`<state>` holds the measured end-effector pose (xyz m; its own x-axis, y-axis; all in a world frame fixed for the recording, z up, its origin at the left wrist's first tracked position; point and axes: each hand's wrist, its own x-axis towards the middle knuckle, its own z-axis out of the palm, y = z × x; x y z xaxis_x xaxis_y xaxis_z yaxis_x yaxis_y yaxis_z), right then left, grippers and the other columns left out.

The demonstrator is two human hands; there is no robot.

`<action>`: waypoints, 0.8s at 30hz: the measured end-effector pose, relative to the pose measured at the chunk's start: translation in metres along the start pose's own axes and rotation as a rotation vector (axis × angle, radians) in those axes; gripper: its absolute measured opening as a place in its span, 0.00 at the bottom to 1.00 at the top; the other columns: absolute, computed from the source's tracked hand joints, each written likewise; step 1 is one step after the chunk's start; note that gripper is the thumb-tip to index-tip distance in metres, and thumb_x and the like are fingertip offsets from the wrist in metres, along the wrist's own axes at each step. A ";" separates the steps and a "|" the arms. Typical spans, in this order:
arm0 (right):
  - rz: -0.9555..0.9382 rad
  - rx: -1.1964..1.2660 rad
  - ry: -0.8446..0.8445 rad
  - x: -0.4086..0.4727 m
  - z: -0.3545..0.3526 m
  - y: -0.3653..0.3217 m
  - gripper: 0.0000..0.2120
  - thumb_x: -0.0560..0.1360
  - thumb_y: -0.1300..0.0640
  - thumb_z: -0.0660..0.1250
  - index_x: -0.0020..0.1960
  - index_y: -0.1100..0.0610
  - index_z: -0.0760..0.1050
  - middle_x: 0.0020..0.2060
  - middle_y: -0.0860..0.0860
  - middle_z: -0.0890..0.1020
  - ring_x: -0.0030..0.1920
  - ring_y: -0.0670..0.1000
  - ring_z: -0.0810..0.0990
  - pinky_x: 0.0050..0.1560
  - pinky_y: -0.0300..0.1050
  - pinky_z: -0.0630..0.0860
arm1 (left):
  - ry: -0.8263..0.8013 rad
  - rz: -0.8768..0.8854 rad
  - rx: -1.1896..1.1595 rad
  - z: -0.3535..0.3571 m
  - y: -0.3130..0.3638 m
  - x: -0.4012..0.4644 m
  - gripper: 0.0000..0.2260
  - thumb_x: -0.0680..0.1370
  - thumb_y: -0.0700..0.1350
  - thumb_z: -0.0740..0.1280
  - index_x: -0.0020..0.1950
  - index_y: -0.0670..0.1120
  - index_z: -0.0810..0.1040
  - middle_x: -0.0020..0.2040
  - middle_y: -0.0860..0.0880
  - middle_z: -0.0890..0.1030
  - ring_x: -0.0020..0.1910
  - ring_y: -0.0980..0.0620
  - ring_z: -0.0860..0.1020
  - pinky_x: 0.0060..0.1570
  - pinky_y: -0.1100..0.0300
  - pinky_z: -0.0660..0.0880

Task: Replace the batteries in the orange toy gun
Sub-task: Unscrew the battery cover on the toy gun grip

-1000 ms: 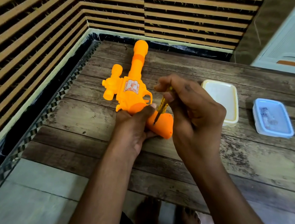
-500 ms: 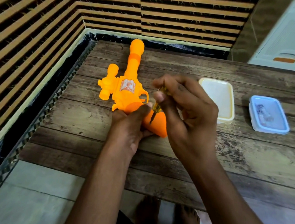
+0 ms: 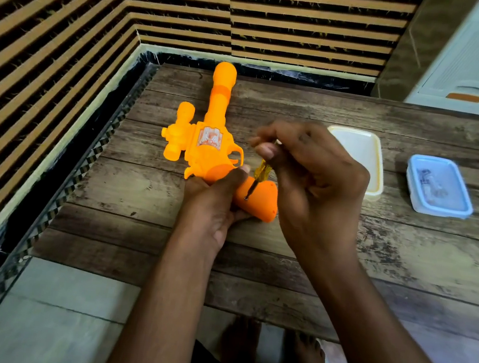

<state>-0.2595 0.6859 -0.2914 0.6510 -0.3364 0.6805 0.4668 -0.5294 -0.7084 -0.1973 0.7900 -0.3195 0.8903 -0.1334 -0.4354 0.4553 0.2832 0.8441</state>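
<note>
Screwdriver tip on toy gun grip, both hands engaged.
Orange toy gun point(image 3: 206, 149) lies flat on the wooden table point(image 3: 376, 246), barrel pointing away. Left hand point(image 3: 213, 205) grasps its handle from below; right hand point(image 3: 316, 176) pinches the yellow screwdriver point(image 3: 259, 175), tip touching the handle.

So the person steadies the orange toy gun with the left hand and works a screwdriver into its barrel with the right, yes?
Not quite. The head view shows the screwdriver tip set into the grip of the orange toy gun, not the barrel, which points away toward the wall. The rest holds: the left hand steadies the gun on the table and the right hand pinches the screwdriver.
</note>
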 end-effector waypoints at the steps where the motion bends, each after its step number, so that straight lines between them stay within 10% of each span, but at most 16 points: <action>1: 0.007 0.001 -0.007 0.000 -0.001 0.001 0.09 0.80 0.69 0.69 0.57 0.66 0.84 0.51 0.56 0.87 0.54 0.51 0.86 0.54 0.50 0.82 | 0.001 -0.001 -0.006 0.000 0.000 0.000 0.08 0.79 0.34 0.70 0.49 0.47 0.77 0.46 0.43 0.83 0.43 0.45 0.83 0.31 0.44 0.84; 7: -0.003 0.037 -0.063 -0.002 0.000 -0.001 0.10 0.80 0.71 0.68 0.60 0.66 0.83 0.54 0.58 0.84 0.56 0.53 0.86 0.56 0.50 0.82 | 0.010 0.000 0.011 0.000 -0.001 0.001 0.11 0.79 0.35 0.70 0.62 0.41 0.79 0.52 0.39 0.84 0.41 0.47 0.84 0.29 0.49 0.82; 24: -0.026 -0.006 -0.001 -0.003 0.004 0.002 0.09 0.79 0.69 0.70 0.59 0.65 0.84 0.48 0.58 0.84 0.51 0.53 0.85 0.49 0.54 0.81 | 0.009 -0.008 -0.001 -0.001 -0.002 0.003 0.08 0.79 0.35 0.69 0.55 0.46 0.79 0.52 0.40 0.84 0.42 0.46 0.84 0.29 0.50 0.82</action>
<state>-0.2581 0.6890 -0.2961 0.6395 -0.3215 0.6984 0.4802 -0.5424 -0.6894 -0.1959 0.7902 -0.3225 0.8863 -0.1277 -0.4451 0.4627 0.2828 0.8402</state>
